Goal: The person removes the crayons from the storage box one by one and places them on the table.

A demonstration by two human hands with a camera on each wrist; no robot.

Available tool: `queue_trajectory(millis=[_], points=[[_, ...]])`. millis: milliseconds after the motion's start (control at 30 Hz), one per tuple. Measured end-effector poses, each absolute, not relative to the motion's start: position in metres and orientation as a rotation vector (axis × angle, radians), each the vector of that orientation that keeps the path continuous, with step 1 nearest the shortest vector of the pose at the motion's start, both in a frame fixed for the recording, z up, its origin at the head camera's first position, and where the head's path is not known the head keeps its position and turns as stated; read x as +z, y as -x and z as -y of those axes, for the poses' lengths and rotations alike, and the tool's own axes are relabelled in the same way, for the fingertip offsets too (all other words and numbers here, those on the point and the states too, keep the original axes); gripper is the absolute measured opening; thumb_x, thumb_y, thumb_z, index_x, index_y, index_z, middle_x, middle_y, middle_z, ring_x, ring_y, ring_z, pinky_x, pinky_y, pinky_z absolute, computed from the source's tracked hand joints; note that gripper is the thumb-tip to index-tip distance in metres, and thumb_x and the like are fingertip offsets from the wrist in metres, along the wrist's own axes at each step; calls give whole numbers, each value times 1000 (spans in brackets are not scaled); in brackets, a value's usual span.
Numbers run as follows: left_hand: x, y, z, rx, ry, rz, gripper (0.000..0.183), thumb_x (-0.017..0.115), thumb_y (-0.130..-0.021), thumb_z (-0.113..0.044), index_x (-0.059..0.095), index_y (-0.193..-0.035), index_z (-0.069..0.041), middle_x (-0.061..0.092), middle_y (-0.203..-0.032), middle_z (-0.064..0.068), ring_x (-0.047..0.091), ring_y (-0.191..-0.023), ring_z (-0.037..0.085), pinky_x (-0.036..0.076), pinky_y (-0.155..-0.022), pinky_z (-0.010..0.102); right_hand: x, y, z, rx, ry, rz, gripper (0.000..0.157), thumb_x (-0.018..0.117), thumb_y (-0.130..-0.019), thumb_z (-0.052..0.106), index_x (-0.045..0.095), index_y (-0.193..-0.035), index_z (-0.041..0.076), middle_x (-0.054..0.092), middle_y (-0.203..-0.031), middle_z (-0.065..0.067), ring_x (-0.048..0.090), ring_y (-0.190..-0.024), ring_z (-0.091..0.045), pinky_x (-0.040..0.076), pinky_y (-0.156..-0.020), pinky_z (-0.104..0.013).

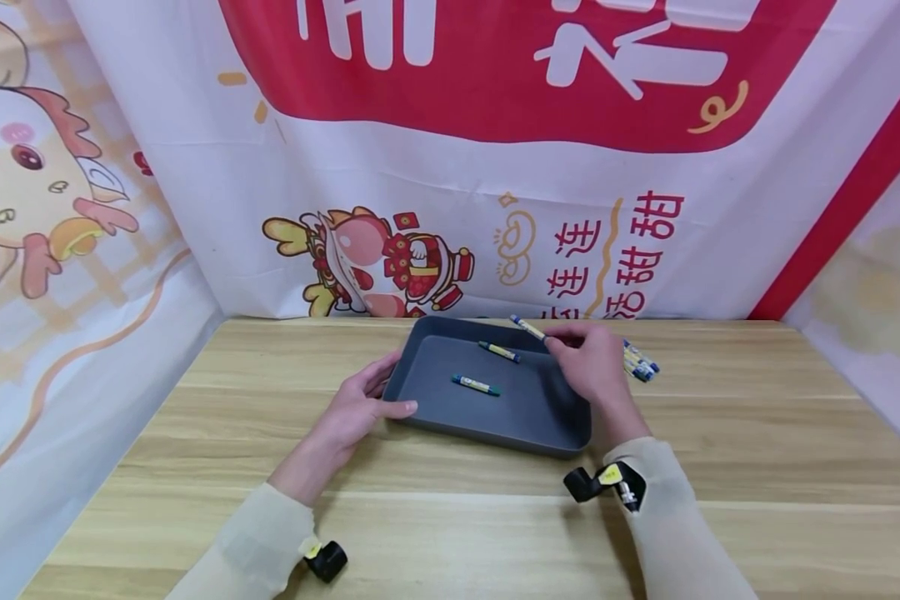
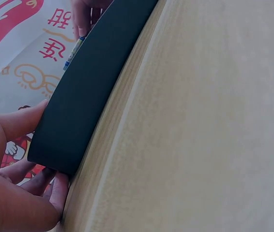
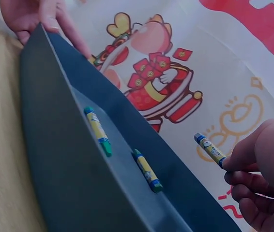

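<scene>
A dark grey rectangular tray (image 1: 420, 417) stands on the wooden table. My left hand (image 1: 356, 404) grips its left end, thumb over the rim and the other fingers along the outer wall and under the corner. Two crayons with green ends and yellow wrappers lie inside: a nearer crayon (image 1: 476, 385) and a farther crayon (image 1: 499, 352). Between thumb and fingertips, my right hand (image 1: 591, 358) pinches another crayon (image 3: 209, 150), with a blue-banded wrapper and a greyish end, above the tray's far right side.
Several more crayons (image 1: 637, 362) lie in a small group on the table (image 1: 757, 433), right of the tray and partly behind my right hand. A printed white and red cloth (image 1: 450, 167) hangs right behind the table's far edge.
</scene>
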State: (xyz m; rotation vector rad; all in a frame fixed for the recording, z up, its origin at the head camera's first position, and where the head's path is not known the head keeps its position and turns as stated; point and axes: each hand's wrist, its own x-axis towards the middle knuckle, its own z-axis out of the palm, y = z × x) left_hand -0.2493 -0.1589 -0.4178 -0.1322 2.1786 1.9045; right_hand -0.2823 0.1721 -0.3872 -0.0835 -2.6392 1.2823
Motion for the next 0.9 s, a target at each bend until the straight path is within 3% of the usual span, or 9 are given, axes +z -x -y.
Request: queue_trajectory(millis=[533, 900], points=[[-418, 250, 159, 1901, 119, -2180, 86, 81, -90, -3, 42, -164, -24, 38, -172, 6, 35, -158, 33, 26, -134, 51, -383, 284, -204, 1375, 257, 2579, 27, 67, -104, 25, 78, -127, 14, 72, -119, -13, 60, -102, -26, 52, -80, -30], [-418, 249, 159, 1906, 118, -2175, 87, 81, -89, -3, 42, -164, -23, 38, -172, 6, 35, -158, 33, 26, -134, 51, -392, 289, -233, 1340, 344, 2498, 26, 69, -102, 24, 80, -123, 14, 74, -111, -10, 61, -88, -12, 51, -70, -18]])
